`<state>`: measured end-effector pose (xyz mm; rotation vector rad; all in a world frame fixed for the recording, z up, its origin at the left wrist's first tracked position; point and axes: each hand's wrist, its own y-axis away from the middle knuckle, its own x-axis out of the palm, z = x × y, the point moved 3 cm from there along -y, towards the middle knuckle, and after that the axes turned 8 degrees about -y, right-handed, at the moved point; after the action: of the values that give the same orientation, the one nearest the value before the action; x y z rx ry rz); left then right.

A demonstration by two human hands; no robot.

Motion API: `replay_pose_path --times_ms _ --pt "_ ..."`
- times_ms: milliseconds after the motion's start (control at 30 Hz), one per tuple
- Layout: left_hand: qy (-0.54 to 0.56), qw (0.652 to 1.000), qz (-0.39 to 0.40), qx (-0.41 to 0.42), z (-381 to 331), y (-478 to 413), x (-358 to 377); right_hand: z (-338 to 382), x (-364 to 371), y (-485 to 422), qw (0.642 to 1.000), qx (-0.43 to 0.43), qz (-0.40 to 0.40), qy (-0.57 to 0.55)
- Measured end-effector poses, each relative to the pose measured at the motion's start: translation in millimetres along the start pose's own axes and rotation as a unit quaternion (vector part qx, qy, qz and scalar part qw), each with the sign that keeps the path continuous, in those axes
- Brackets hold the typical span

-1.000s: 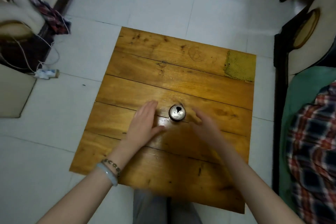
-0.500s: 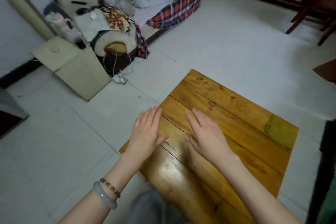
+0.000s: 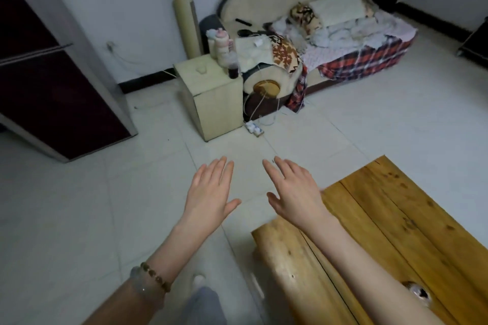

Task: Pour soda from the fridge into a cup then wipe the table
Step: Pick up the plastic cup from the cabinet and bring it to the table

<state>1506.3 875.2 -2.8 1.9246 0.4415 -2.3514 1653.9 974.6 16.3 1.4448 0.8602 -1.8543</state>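
We are in a home, a plain living room. A sofa point(image 3: 343, 42) piled with blankets and plaid cloth fills the upper right of the frame, a dark fridge point(image 3: 52, 82) stands at the upper left, a low wooden tabletop point(image 3: 396, 219) sits at the lower right, and pale tiles point(image 3: 79, 206) cover the floor.

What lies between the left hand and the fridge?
In the head view, only bare white floor tiles separate the left hand from the fridge.
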Motion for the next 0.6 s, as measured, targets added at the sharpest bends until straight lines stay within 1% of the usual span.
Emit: replay_pose_path --times_ms 200,333,467,600 --pt "-0.016 1.0 -0.017 -0.016 127.1 -9.5 12.0 98.8 29.0 -101.9 0.999 -0.034 -0.03 -0.002" --pt "-0.022 0.999 -0.021 -0.037 197.9 -20.5 17.9 152.0 39.3 -162.3 0.998 -0.052 -0.04 -0.01" --pt "-0.027 0.998 -0.022 -0.057 253.6 -31.0 28.8 187.8 45.6 -212.7 0.996 -0.079 -0.046 -0.01" --pt "-0.024 0.996 -0.018 -0.083 299.3 -49.8 42.8 208.6 55.9 -263.5 0.994 -0.097 -0.047 -0.014"
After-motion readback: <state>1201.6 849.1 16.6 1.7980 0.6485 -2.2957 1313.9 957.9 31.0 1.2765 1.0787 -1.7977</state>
